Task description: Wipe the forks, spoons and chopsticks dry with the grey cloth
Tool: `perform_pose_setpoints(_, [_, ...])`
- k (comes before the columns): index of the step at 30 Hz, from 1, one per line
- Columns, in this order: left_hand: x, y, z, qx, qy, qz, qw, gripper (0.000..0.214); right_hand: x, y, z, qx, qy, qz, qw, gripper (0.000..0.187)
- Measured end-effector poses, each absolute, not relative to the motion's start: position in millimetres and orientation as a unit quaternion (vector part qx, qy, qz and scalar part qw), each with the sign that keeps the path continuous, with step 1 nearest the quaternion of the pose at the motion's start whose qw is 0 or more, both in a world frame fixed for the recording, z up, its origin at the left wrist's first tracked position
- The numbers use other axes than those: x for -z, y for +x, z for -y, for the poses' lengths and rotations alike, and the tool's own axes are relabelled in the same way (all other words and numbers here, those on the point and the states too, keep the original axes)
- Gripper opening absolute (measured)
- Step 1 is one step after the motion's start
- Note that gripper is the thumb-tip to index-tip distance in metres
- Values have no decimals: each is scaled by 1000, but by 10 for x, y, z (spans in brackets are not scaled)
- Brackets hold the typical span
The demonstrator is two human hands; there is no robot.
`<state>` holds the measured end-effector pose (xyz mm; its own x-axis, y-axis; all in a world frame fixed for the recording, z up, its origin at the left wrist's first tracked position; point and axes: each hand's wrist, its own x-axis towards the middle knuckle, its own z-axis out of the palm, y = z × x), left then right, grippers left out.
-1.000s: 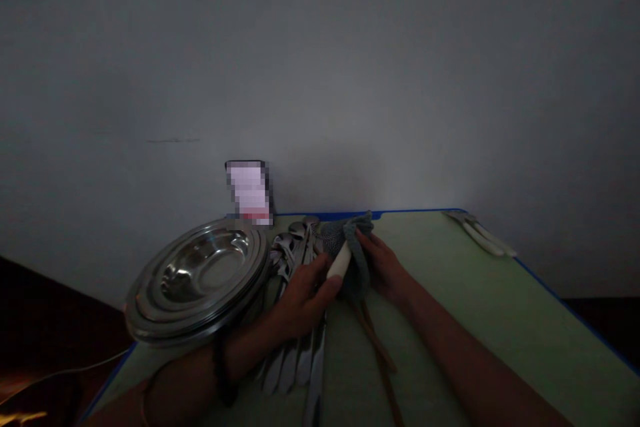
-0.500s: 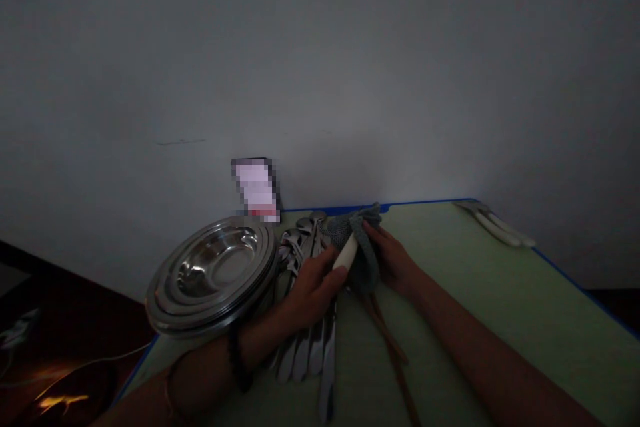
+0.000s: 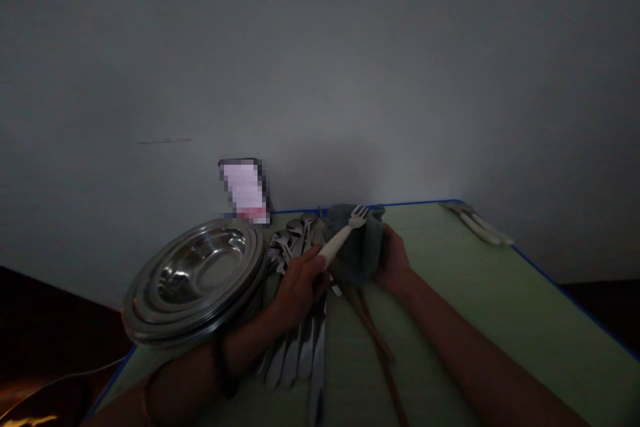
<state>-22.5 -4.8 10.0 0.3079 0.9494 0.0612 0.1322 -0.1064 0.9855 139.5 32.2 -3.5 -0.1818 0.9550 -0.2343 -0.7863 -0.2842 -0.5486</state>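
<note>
My left hand [image 3: 299, 285] grips a fork [image 3: 336, 245] by its pale handle, with the metal tines pointing up and away. Beside the tines, my right hand [image 3: 394, 259] is closed on a grey-green cloth [image 3: 367, 250], its fingers mostly hidden behind the fabric. The fork's head lies in front of the cloth. Beneath my left hand several metal spoons and other cutlery [image 3: 290, 353] lie side by side on the table. A pair of brown chopsticks [image 3: 373, 330] lies crossed below the cloth.
A stack of steel plates or bowls [image 3: 135, 310] stands at the left of the pale green table [image 3: 450, 293]. A phone [image 3: 245, 188] leans on the wall behind it. Pale-handled cutlery [image 3: 480, 227] rests by the far right edge.
The fork's tines, wrapped in the cloth before, now show uncovered. My right hand has moved behind the cloth. The whole view has shifted slightly.
</note>
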Motion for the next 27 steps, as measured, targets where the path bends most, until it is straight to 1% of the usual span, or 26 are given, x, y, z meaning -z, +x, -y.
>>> perform_pose_setpoints(2, [-104,-215,42,-403,635,-426,502,32,77,1425,-347,-736,-239,157,614,24])
perform_pose_setpoints(4, [-111,-207,39,-401,645,-420,497,33,102,1442,-349,-728,-218,164,629,25])
perform_pose_setpoints(6, [-127,-201,39,-387,662,-414,490,30,103,1444,-327,-729,-223,165,626,30])
perform_pose_setpoints(10, [-170,-194,38,-312,734,-406,446,19,57,1416,-283,-735,-254,162,607,40])
perform_pose_setpoints(12, [-176,-189,35,-293,750,-404,435,17,31,1392,-284,-744,-262,176,589,38])
perform_pose_setpoints(14, [-162,-183,32,-305,744,-398,442,18,12,1365,-296,-738,-278,194,584,29])
perform_pose_setpoints(16, [-138,-180,31,-326,731,-387,458,20,5,1345,-310,-710,-293,220,601,19])
perform_pose_setpoints(18, [-117,-183,29,-337,730,-373,464,23,11,1335,-319,-682,-299,241,622,20])
perform_pose_setpoints(21, [-110,-200,21,-329,756,-356,440,27,35,1333,-322,-667,-308,248,631,26])
perform_pose_setpoints(24, [-123,-221,6,-324,782,-357,395,24,50,1330,-317,-664,-307,257,632,30])
perform_pose_setpoints(27, [-130,-236,-3,-319,796,-369,357,20,48,1315,-312,-661,-314,249,635,28])
